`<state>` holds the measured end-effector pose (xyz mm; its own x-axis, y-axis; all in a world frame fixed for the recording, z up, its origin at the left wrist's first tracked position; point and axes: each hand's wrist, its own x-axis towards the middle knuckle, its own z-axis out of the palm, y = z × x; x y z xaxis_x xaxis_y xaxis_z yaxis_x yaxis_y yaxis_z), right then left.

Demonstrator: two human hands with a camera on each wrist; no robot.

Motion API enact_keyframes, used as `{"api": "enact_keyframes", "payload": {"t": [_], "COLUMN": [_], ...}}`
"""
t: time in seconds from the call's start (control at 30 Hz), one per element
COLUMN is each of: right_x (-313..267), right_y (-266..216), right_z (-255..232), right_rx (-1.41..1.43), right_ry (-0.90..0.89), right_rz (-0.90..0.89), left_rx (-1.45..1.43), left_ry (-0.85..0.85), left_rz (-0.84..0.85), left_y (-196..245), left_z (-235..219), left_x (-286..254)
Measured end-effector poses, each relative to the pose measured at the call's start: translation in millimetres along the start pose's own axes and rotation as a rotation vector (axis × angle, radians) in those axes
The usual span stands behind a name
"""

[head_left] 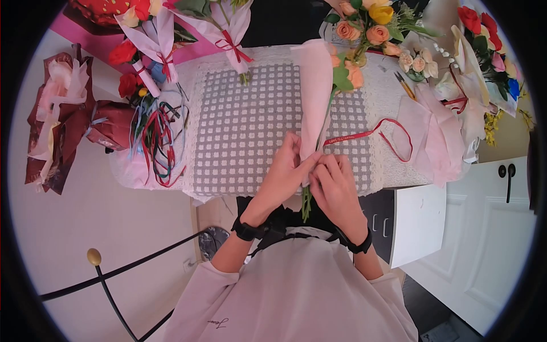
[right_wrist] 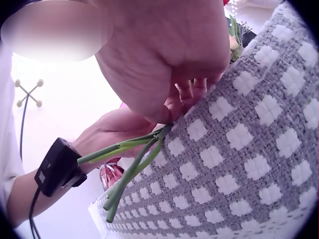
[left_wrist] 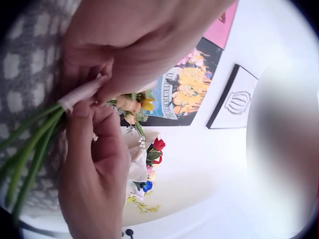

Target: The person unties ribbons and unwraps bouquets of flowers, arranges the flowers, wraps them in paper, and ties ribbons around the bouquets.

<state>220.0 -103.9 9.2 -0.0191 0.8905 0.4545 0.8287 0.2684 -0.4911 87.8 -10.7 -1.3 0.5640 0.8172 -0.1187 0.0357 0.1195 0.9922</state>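
A slim bouquet rolled in pale pink wrapping paper lies on the checked cloth, its peach rose and green leaves showing on the right side. My left hand grips the narrow lower part of the wrap. Beside it, my right hand has curled fingers and pinches the gathered paper end between thumb and finger. Green stems stick out below both hands, past the table's front edge. From the wrap a red printed ribbon trails right in a loop; its end at the bouquet is hidden by the fingers.
The grey-and-white checked cloth covers the table. Several ribbons lie in a tangle at left, near wrapped bouquets. Pink paper sheets, pens and more flowers are at right and behind.
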Motion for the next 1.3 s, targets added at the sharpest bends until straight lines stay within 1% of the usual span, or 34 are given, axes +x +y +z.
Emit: {"api": "enact_keyframes", "payload": {"t": [0.03, 0.07, 0.1, 0.13, 0.17, 0.23, 0.27, 0.33, 0.37, 0.43, 0.47, 0.5, 0.53, 0.6, 0.63, 0.67, 0.73, 0.87, 0.93, 0.97, 1.03, 1.07, 1.13, 1.17, 1.23, 1.27, 1.3], "right_x": [0.6, 1.1, 1.0, 0.4, -0.6, -3.8, -5.7, -7.8, -8.5, -12.4, -16.3, -19.9, -22.1, -25.0, -26.2, -27.0, -31.9, -34.1, -40.3, -39.4, -37.1, -37.3, -40.1, -41.4, -44.2, -45.8, -44.4], "right_y": [-3.7, -10.0, -16.0, -21.5, -27.0, -35.8, -39.4, -44.3, -46.1, -49.6, -51.7, -53.9, -56.8, -62.9, -65.0, -67.6, -71.7, -72.8, -72.1, -71.8, -69.5, -69.9, -71.4, -70.2, -66.7, -63.8, -64.4], "right_z": [-0.3, -1.3, -2.7, -4.5, -6.5, -7.5, -7.3, -8.2, -9.4, -10.3, -10.7, -11.0, -12.3, -15.8, -15.7, -15.0, -11.1, -0.5, 6.9, 7.1, 6.4, 2.9, -7.4, -8.1, -8.0, -7.0, -6.6], "right_rx": [0.0, -0.084, -0.169, -0.167, -0.176, -0.18, -0.195, -0.211, -0.228, -0.246, -0.239, -0.232, -0.233, -0.336, -0.337, -0.329, -0.324, -0.357, -0.254, -0.254, -0.059, -0.057, 0.138, 0.139, 0.256, 0.275, 0.273], "right_ry": [0.001, 0.012, 0.023, 0.023, 0.033, 0.042, 0.049, 0.059, 0.048, 0.037, -0.011, -0.06, -0.063, -0.122, -0.125, -0.136, -0.184, -0.176, -0.146, -0.148, -0.05, -0.053, -0.076, -0.079, -0.079, -0.116, -0.116], "right_rz": [-0.001, -0.008, -0.015, -0.015, -0.028, -0.042, -0.062, -0.084, -0.103, -0.128, -0.137, -0.148, -0.155, -0.203, -0.213, -0.234, -0.249, -0.29, -0.239, -0.246, -0.188, -0.196, -0.034, -0.039, 0.074, 0.124, 0.124], "left_rx": [-0.206, -0.205, -0.352, -0.498, -0.497, -0.617, -0.615, -0.702, -0.702, -0.743, -0.744, -0.801, -0.858, -0.849, -0.837, -0.841, -0.711, -0.799, -0.772, -0.776, -0.516, -0.518, -0.552, -0.553, -0.813, -0.852, -0.853], "left_ry": [-0.004, -0.004, -0.074, -0.144, -0.141, -0.308, -0.304, -0.431, -0.43, -0.494, -0.492, -0.516, -0.538, -0.55, -0.567, -0.561, -0.509, -0.457, -0.44, -0.437, -0.319, -0.313, -0.359, -0.353, -0.372, -0.327, -0.329], "left_rz": [-0.024, -0.024, -0.073, -0.123, -0.123, -0.156, -0.156, -0.158, -0.156, -0.16, -0.154, -0.196, -0.237, -0.23, -0.23, -0.221, -0.268, -0.277, -0.256, -0.25, -0.187, -0.183, -0.054, -0.051, -0.163, -0.18, -0.18], "left_y": [5.0, 11.1, 19.4, 29.2, 32.0, 34.8, 33.1, 25.9, 22.2, 16.8, 17.0, 17.3, 17.3, 14.3, 11.6, 6.4, -3.0, -2.1, -0.9, -2.2, -5.8, -5.9, -5.7, -6.4, -8.1, -6.9, -7.8], "left_z": [2.6, 3.2, 3.1, 2.5, 0.2, -5.1, -6.4, -8.8, -9.8, -12.2, -14.1, -16.7, -18.7, -21.4, -22.9, -26.1, -32.5, -27.7, -28.4, -31.7, -42.2, -45.2, -51.6, -55.6, -62.5, -60.9, -61.8], "left_x": [-2.0, -6.1, -12.1, -16.9, -20.3, -26.8, -30.1, -35.4, -37.2, -40.2, -42.1, -44.5, -46.7, -49.3, -50.5, -52.1, -55.5, -60.6, -62.4, -63.4, -65.8, -66.4, -66.8, -67.3, -67.1, -65.5, -65.7]}}
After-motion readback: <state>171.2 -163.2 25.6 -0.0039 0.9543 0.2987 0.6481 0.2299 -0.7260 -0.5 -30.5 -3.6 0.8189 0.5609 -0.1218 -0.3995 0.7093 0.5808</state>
